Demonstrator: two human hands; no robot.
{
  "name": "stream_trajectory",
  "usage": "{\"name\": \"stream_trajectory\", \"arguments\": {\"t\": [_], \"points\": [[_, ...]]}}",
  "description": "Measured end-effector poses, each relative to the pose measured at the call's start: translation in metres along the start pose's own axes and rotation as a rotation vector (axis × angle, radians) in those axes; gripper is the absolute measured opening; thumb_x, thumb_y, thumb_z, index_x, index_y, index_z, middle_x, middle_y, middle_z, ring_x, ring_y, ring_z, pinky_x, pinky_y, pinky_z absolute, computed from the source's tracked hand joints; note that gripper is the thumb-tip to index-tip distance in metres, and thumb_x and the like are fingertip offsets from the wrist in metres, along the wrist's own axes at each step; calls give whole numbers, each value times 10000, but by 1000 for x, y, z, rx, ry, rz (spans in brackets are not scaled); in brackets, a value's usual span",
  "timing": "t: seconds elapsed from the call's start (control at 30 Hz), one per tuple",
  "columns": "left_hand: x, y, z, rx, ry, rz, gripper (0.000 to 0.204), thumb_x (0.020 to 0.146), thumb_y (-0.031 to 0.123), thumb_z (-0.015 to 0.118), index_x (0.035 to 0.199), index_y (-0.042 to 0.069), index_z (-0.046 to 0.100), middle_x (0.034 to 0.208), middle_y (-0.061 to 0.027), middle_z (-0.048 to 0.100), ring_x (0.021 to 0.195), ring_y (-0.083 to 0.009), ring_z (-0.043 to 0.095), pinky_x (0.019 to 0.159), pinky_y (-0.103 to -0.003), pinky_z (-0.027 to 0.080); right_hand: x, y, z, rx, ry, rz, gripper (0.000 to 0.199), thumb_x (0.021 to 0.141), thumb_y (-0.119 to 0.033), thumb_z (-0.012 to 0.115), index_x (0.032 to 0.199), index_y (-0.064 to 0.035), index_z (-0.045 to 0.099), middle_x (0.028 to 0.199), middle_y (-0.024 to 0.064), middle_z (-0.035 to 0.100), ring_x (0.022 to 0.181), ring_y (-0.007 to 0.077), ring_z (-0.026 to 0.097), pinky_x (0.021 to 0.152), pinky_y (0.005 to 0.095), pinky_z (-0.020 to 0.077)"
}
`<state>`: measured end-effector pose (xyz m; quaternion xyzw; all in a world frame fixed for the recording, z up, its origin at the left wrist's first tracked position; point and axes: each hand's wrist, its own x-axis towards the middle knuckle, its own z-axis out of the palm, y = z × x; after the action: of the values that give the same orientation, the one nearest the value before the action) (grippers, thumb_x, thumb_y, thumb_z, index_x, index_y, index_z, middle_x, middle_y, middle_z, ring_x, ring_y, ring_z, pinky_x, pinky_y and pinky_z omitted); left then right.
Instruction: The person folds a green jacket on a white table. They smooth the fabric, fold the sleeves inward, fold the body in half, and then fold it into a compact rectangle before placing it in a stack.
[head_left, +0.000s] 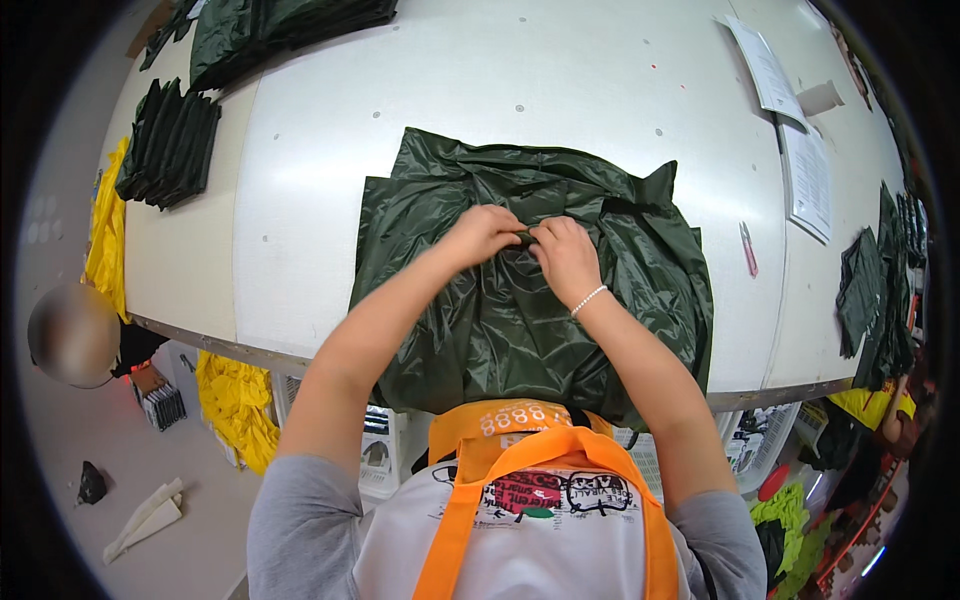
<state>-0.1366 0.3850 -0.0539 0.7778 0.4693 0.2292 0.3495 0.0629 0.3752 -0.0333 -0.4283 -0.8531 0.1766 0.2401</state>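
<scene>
A shiny dark green garment (430, 340) of thin, crinkled fabric lies spread on the white table in front of me, its near edge hanging over the table's edge. My left hand (488, 232) pinches a fold near the garment's middle. Close beside it, my right hand (564, 250), with a white beaded bracelet at the wrist, pinches the same fold from the other side. The fingertips of both hands almost meet there. What exactly lies between them, beyond the green fabric, is too small to make out.
Folded dark green pieces (170, 145) stand at the left, near a larger green pile (280, 35). Pink-handled snips (749, 250) lie right of the garment, by printed sheets (805, 170). Yellow fabric (235, 405) and white crates (385, 450) sit below the table (380, 75).
</scene>
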Motion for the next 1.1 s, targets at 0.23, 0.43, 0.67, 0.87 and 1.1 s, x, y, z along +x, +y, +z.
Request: {"name": "stream_trajectory", "arguments": {"t": [0.23, 0.43, 0.67, 0.87, 1.1], "points": [[17, 26, -2, 454, 151, 185, 304, 676, 158, 733, 947, 47, 648, 948, -70, 597, 911, -248, 573, 786, -362, 480, 50, 31, 6, 123, -330, 459, 97, 808, -139, 626, 847, -74, 687, 869, 84, 608, 889, 275, 566, 784, 376, 458], [24, 7, -6, 296, 98, 4, 286, 732, 120, 702, 1003, 36, 670, 967, -114, 639, 916, -278, 601, 774, -368, 496, 31, 10, -2, -149, 39, 16, 135, 759, -133, 654, 860, -43, 649, 989, 86, 551, 988, 253, 496, 887, 370, 405], [56, 19, -26, 399, 248, 113, 312, 680, 157, 750, 958, 34, 675, 943, -95, 639, 882, -273, 602, 741, -351, 502, 58, 50, 12, -107, -109, 158, 152, 783, -174, 662, 893, -69, 668, 848, 72, 603, 935, 251, 544, 850, 373, 417], [61, 2, -19, 318, 146, -92, 272, 710, 147, 729, 958, 41, 695, 917, -98, 648, 826, -277, 623, 718, -353, 509, 67, 39, 3, -148, 136, 50, 148, 758, -173, 677, 841, -55, 646, 899, 81, 572, 971, 259, 523, 870, 394, 409], [85, -23, -56, 323, 194, -266, 286, 683, 155, 784, 918, 32, 678, 883, -85, 639, 809, -227, 625, 725, -323, 510, 58, 42, 12, -238, 39, -2, 165, 764, -152, 652, 885, -73, 573, 888, 77, 577, 948, 240, 540, 997, 382, 359]]}}
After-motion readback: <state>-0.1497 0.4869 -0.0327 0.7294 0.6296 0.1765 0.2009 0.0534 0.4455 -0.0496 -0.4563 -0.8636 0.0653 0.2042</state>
